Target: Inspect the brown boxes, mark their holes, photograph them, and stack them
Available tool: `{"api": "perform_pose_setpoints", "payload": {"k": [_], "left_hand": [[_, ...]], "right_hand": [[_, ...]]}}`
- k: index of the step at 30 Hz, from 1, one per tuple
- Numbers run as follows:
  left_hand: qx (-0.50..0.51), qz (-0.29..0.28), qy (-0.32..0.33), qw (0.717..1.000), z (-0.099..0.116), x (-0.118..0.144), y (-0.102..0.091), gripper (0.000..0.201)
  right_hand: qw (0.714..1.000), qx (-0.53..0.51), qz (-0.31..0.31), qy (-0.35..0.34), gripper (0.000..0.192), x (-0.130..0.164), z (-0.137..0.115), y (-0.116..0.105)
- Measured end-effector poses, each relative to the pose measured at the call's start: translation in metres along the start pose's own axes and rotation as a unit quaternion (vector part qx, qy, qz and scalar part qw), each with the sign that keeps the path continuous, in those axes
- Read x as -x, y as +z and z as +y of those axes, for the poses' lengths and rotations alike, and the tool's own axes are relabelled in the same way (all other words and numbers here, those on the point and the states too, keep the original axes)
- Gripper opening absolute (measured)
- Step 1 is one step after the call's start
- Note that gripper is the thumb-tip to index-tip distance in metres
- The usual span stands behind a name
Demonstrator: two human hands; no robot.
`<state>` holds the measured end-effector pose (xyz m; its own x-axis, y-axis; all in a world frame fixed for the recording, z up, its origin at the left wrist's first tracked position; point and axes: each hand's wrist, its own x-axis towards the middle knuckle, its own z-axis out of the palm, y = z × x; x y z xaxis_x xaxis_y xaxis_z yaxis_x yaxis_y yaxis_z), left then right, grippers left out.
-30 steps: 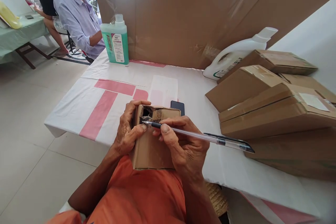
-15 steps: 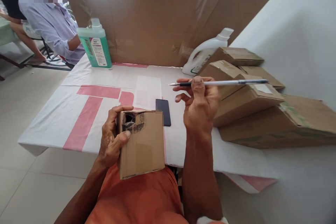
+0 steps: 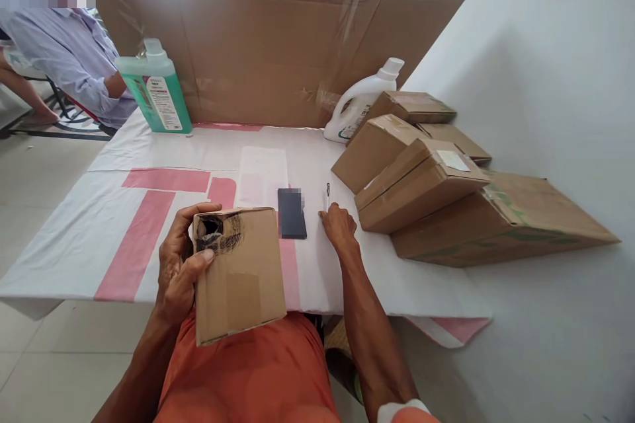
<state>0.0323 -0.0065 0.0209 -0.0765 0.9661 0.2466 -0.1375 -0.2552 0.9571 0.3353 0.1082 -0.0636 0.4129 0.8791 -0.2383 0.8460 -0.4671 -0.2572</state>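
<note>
Corrugated brown cardboard forms a tall creased screen (image 3: pixel 268 53) at the far edge of the table (image 3: pixel 89 238), which wears a smooth white cloth with flat pink bands. Along the right side, against the white wall, flat cardboard parcels (image 3: pixel 446 205) lie stacked and tilted on one another, taped at their seams. A white plastic jug (image 3: pixel 360 102) leans behind them, and a squarish green bottle (image 3: pixel 156 92) with a printed label stands upright near the screen's left end. A person in a pale shirt (image 3: pixel 69 59) sits beyond the table's far left corner.

Closer in, the left hand (image 3: pixel 181 264) holds a small cardboard box (image 3: pixel 238 274) upright against the orange shirt, at the table's near edge; its grip is clamped on the box's left edge, thumb across the front. A black scribbled patch marks the box's upper left corner. A flat dark phone (image 3: pixel 291 213) lies on the cloth just right of the box. The right hand (image 3: pixel 338 225) rests on the table beside the phone, fingers curled over the near end of a thin pen (image 3: pixel 328 192) that lies on the cloth; whether they pinch it cannot be told.
</note>
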Motion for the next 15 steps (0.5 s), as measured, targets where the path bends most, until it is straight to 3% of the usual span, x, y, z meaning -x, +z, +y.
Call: {"api": "perform_pose_setpoints", "payload": {"k": [4,8,12,15], "left_hand": [[0.005,0.007,0.002,1.000,0.002,0.000,0.003,0.047],[-0.001,0.002,0.008,1.000,0.002,0.001,0.002,0.048],[-0.009,0.003,0.021,1.000,-0.001,0.002,-0.001,0.047],[-0.018,0.009,0.030,0.999,-0.004,0.002,-0.003,0.047]], "right_hand": [[0.999,-0.033,0.004,-0.004,0.047,0.019,-0.014,0.005],[0.996,-0.083,-0.028,-0.031,0.063,0.050,-0.035,0.025],[0.987,-0.155,-0.028,-0.014,0.066,0.062,-0.045,0.039],[0.971,-0.238,-0.037,0.008,0.056,0.057,-0.037,0.040]]}}
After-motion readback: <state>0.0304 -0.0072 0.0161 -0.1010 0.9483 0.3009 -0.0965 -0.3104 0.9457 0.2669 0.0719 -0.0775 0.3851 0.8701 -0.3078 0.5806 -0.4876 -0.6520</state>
